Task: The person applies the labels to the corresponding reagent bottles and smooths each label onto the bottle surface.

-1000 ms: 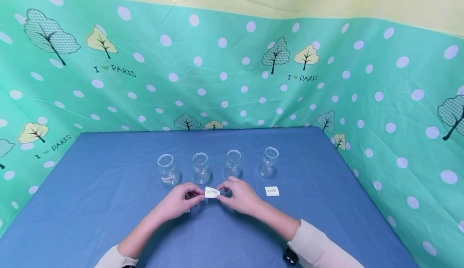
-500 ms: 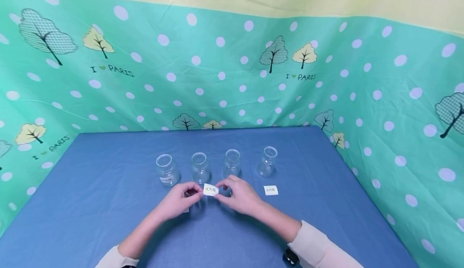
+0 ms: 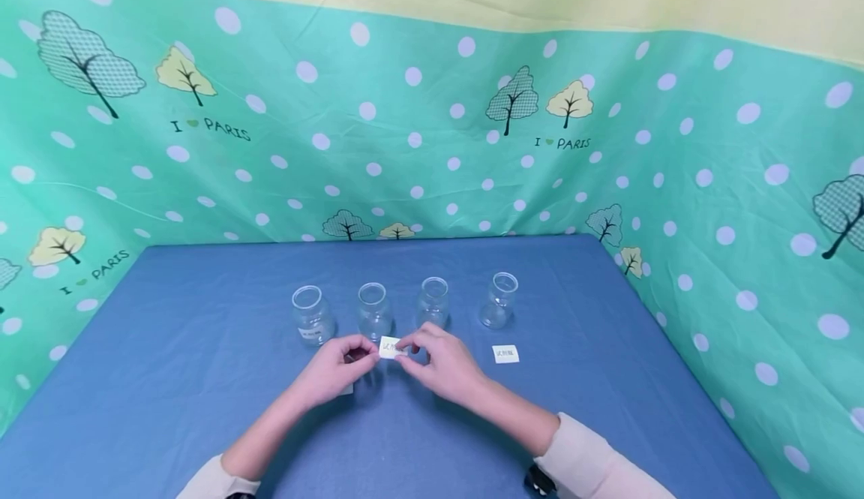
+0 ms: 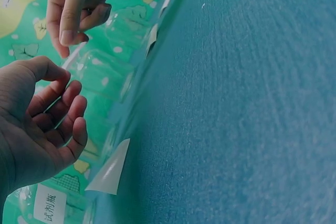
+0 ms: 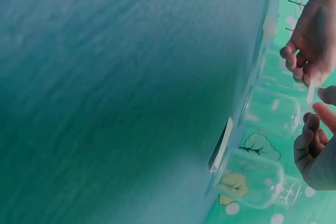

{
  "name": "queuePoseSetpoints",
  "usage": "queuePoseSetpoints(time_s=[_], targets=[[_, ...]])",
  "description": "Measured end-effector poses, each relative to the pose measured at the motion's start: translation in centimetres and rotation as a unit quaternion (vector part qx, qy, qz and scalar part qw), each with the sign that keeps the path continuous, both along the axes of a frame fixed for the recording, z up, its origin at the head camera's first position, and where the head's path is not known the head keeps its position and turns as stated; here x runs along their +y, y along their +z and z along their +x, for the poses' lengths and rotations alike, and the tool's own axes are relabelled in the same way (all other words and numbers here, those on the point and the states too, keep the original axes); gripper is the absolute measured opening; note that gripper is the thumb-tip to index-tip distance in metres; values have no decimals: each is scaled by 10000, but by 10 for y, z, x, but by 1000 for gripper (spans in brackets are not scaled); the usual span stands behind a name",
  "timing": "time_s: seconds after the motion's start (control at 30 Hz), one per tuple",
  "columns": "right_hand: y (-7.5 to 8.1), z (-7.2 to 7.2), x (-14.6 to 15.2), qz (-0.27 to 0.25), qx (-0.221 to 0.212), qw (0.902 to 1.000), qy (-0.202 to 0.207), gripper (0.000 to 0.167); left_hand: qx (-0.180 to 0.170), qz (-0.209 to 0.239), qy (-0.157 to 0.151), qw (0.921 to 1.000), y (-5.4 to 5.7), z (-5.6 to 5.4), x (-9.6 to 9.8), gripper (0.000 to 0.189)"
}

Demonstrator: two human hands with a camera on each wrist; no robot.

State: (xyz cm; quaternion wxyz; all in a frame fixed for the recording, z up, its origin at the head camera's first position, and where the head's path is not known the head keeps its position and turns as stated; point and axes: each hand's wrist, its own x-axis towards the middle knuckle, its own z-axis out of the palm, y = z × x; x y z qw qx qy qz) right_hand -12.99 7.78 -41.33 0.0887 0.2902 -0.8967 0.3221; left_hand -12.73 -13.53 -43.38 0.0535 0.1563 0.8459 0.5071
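Between both hands, above the table, is a small white label (image 3: 388,347) with handwritten characters. My left hand (image 3: 335,370) pinches its left edge between thumb and forefinger; the other fingers are loosely curled in the left wrist view. At its right side, my right hand (image 3: 442,364) pinches with thumb and forefinger, its fingertips covering part of the writing. Just behind the hands stands a clear glass jar (image 3: 373,311). To its left, another glass jar (image 3: 313,315) bears a similar label (image 4: 50,204) on its front. A further label (image 3: 347,389) lies partly hidden beneath my left hand.
Two more open glass jars, one (image 3: 433,302) behind my right hand and one (image 3: 499,301) farther right, continue the row. A loose label (image 3: 505,354) lies before the rightmost jar. Blue cloth (image 3: 223,296) covers the table; a green patterned curtain (image 3: 405,161) hangs behind.
The label has risen slightly and moved a little away from me. My right fingertips have shifted left over its right part. The jars have stayed in place.
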Motion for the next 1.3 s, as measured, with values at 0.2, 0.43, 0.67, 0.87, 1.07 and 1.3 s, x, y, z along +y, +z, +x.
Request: queuePoseSetpoints(time_s=[0.2,0.43,0.67,0.87,1.07,1.3], targets=[[-4,1,-4,-142,225,9994,235,11,123,20,-50,9999,1,1,1,11],[-5,1,-6,-309,519,9976,346,10,223,151,-228,9994,3,3,3,11],[-6,1,-4,-527,421,9965,497,8,407,164,-487,9978,7,5,4,10],[-6,1,-4,-799,97,9950,584,7,559,75,-564,9968,7,5,5,10],[-7,0,-4,-1073,-258,9922,576,7,694,36,-525,9962,7,5,5,8],[-8,-3,-4,-1182,-390,9909,513,7,677,44,-433,9968,8,5,6,9]])
